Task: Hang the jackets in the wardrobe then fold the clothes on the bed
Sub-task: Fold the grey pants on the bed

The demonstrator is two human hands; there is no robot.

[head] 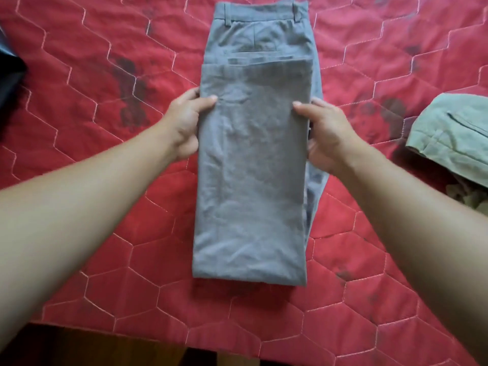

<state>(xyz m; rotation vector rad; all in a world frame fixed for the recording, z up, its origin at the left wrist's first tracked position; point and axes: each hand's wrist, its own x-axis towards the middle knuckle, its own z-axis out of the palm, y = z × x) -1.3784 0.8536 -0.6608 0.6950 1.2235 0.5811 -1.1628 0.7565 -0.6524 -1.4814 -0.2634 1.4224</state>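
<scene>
Bed (pixel 158 331): covered by red quilt (pixel 79 75), pale hexagon stitching, dark blotches scattered across. Floor (pixel 92 350): dark brown strip below the bed's near edge. Light: soft, even.

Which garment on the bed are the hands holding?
The grey trousers in the middle; the pale green garment and dark garment lie untouched at the sides.

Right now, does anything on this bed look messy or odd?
Yes. Dark blotches mark the red quilt either side of the grey trousers, and a lower layer pokes out along their right edge, so the fold looks uneven.
</scene>
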